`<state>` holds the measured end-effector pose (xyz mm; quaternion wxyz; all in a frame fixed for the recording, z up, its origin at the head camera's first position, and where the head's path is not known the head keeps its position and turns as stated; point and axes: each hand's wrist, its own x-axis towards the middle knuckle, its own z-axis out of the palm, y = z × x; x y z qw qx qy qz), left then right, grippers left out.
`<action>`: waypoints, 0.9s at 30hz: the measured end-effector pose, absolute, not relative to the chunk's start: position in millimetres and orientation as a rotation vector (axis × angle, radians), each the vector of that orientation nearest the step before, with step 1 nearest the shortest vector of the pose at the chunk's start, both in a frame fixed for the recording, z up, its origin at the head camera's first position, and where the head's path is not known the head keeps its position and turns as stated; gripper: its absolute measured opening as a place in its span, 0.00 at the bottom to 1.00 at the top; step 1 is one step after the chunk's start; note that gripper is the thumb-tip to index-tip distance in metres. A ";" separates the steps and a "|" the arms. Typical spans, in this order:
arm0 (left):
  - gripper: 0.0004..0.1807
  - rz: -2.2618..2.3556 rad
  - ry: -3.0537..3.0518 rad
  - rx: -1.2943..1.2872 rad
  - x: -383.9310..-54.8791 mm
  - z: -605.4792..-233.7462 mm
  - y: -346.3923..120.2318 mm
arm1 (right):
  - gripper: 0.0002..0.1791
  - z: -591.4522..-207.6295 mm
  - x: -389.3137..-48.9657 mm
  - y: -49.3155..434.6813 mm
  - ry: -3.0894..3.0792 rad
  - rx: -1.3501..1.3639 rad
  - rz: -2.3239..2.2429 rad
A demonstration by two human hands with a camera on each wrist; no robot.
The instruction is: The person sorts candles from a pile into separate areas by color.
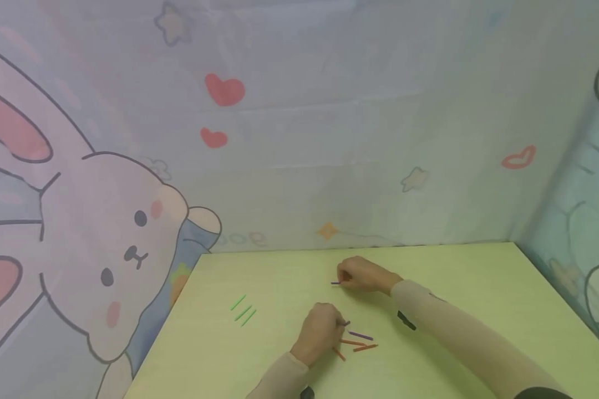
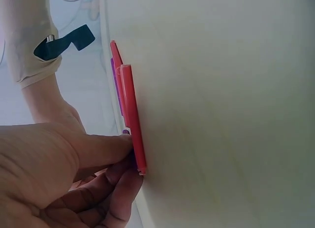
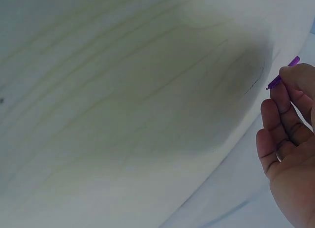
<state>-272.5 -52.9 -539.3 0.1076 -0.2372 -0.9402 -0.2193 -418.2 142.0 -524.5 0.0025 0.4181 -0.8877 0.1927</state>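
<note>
Between its thumb and forefinger my right hand (image 1: 361, 274) pinches a thin purple stick (image 3: 284, 73), low over the far middle of the table. My left hand (image 1: 320, 331) is nearer the front, its thumb and fingertips pinching another purple stick (image 1: 346, 323). A loose purple stick (image 1: 361, 336) lies just right of the left hand. Orange-red sticks (image 1: 365, 348) lie beside it, one partly behind that hand; in the left wrist view a red stick (image 2: 132, 119) covers part of the left fingertips.
Three green sticks (image 1: 243, 310) lie roughly parallel on the left part of the pale yellow table (image 1: 194, 343). A printed wall sheet (image 1: 299, 188) with a rabbit and hearts rises behind the table's far edge, and another sheet (image 1: 589, 194) stands along the right.
</note>
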 end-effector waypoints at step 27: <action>0.08 -0.597 -2.776 -0.701 -275.0 -536.5 -50.8 | 0.05 -536.7 -424.2 137.5 -2.845 1.254 0.581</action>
